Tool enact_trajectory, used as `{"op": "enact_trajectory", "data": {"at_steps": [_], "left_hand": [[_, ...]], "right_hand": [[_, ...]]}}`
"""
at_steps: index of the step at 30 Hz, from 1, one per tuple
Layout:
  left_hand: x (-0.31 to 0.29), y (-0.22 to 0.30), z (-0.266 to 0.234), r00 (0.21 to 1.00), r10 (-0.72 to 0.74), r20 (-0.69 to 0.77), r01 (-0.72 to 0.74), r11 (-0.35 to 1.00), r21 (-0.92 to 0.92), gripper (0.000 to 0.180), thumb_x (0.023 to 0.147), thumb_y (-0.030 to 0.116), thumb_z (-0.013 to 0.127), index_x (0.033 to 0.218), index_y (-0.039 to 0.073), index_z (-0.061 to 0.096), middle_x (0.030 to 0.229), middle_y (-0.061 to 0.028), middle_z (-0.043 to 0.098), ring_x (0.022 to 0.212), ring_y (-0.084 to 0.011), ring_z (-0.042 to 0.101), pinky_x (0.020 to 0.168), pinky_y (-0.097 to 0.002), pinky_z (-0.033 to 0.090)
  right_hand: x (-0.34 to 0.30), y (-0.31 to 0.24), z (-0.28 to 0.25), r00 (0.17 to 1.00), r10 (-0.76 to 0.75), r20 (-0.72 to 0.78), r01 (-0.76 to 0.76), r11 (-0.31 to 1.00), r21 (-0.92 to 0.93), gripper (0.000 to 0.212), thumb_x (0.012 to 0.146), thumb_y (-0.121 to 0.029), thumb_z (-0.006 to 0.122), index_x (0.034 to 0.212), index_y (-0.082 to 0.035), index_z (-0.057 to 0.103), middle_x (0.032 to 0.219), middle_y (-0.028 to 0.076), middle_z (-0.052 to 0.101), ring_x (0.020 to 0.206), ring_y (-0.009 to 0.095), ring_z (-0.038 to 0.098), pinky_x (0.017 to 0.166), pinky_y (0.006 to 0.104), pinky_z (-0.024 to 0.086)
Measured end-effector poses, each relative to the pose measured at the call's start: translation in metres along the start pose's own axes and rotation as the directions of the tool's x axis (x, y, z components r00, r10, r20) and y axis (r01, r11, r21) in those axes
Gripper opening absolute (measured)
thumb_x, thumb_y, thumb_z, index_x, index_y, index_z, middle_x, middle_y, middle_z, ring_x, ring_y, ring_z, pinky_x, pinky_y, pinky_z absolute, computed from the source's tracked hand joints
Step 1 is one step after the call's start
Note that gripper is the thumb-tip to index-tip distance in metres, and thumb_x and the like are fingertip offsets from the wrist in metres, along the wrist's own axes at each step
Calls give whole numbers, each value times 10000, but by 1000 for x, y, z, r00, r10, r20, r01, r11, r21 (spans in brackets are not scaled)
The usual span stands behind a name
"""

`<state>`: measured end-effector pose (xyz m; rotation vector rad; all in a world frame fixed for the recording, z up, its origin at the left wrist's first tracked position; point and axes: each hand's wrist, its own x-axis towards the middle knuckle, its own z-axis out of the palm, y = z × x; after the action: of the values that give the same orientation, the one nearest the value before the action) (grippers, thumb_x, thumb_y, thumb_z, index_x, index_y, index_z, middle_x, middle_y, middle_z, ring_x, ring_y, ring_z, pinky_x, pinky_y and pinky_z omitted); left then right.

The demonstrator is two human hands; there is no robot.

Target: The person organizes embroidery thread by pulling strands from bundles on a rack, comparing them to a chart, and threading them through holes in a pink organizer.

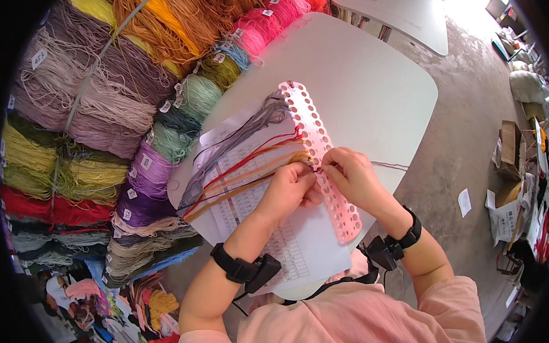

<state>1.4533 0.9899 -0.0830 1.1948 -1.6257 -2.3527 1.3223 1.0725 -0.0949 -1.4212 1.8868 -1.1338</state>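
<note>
A long pale pink card (pixel 343 222) with rounded ends and punched holes along both edges lies slanted in front of me. Bundles of grey thread (pixel 249 129), red thread (pixel 245 163) and tan thread (pixel 227 191) hang from its left edge. My left hand (pixel 293 189) is closed at that edge, its fingertips pinching a dark purple thread at one of the holes. From the right, my right hand (pixel 353 176) pinches the same thread over the card. A thin dark end (pixel 390 165) trails out past the right hand. The fingertips partly hide the knotting spot.
Printed sheets (pixel 283 259) with tables lie under the card on a white table (pixel 375 101). Tagged thread skeins (pixel 96 87) in many colours are piled at the left and back. Another white table (pixel 396 16) stands far right; cardboard boxes (pixel 511 151) sit on the floor.
</note>
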Motion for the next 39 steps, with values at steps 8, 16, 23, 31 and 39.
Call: {"op": "enact_trajectory", "data": {"at_steps": [8, 16, 23, 31, 39], "left_hand": [[2, -9, 1, 998, 62, -19, -63, 996, -58, 87, 807, 81, 454, 769, 32, 514, 672, -27, 552, 502, -67, 510, 409, -175, 371], [-29, -12, -20, 989, 122, -85, -148, 842, -519, 155, 803, 95, 501, 940, 35, 540, 717, -15, 565, 447, -10, 426, 378, -139, 303], [-19, -15, 2, 995, 67, 74, -62, 996, -63, 151, 804, 86, 460, 927, 28, 526, 644, -43, 544, 414, -60, 458, 374, -176, 359], [-127, 3, -130, 976, 54, -211, -112, 955, -274, 118, 790, 140, 512, 752, 33, 545, 748, -62, 589, 586, -99, 575, 496, -196, 450], [-116, -21, -98, 910, 413, -36, -314, 631, -709, 103, 804, 110, 495, 724, 46, 498, 635, -41, 519, 476, -84, 465, 456, -214, 358]], "right_hand": [[-4, -2, 5, 999, -30, 15, 30, 1000, 11, 69, 738, -70, 469, 775, -20, 497, 745, 148, 504, 676, 308, 498, 609, 362, 398], [-22, 9, 23, 979, 5, -203, 13, 996, 91, 80, 751, -16, 431, 827, -2, 454, 774, 151, 508, 694, 291, 493, 629, 338, 400], [-30, 19, 29, 963, 52, -263, 37, 947, 320, 127, 710, 50, 443, 825, -2, 455, 716, 82, 487, 617, 151, 465, 571, 265, 390], [-20, -9, 30, 985, -171, -38, 138, 890, -435, 296, 595, -192, 605, 830, -57, 486, 811, 61, 477, 800, 227, 436, 706, 328, 309], [-34, -28, 30, 899, -306, -314, 180, 911, -372, 253, 622, -54, 578, 860, -35, 493, 917, 129, 453, 869, 257, 444, 734, 350, 350]]}}
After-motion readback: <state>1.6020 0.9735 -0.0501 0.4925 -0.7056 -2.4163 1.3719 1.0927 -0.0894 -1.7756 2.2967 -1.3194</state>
